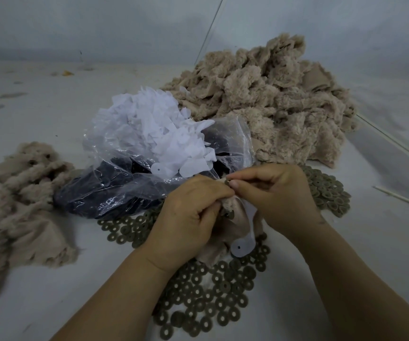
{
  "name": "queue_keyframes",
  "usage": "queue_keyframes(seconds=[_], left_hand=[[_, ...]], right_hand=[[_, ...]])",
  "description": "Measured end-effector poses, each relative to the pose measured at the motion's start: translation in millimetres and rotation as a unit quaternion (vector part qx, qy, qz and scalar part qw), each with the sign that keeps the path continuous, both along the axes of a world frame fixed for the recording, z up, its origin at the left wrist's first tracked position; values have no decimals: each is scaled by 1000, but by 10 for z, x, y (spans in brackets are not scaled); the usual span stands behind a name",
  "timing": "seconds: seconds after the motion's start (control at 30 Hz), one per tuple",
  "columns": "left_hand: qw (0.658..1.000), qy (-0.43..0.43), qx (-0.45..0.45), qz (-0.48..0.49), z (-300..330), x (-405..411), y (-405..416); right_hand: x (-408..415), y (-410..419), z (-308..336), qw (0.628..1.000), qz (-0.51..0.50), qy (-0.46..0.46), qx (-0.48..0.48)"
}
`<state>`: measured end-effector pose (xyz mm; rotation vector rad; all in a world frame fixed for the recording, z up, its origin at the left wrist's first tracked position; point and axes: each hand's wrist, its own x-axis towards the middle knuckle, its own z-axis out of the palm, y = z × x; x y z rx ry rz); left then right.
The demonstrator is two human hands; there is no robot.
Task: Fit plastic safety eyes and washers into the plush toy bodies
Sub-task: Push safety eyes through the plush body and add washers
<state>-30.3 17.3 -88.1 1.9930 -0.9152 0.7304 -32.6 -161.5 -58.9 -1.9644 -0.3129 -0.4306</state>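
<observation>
White tabletop strewn with brown washers; above them, the left hand grips a beige plush body while the right hand pinches a washer against it.

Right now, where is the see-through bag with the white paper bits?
In the head view, the clear plastic bag lies left of centre on the table, just beyond the left hand, between the small plush pile and the big plush heap.

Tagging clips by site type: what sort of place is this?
Likely a toy-making workbench, piecework: a big pile of beige plush pieces, loose washers spread across the table, and a clear bag of dark parts.
</observation>
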Motion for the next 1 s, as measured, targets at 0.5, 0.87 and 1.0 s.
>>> queue_keyframes(seconds=[0.5,0.87,1.0], left_hand=[[993,74,-47,74,43,-30,13],[994,74,53,55,43,9,39],[993,95,47,47,23,16,19]], right_hand=[[14,-12,-45,987,66,-130,-68],[51,10,-92,958,37,-238,-158],[49,30,-102,954,27,-253,-160]])
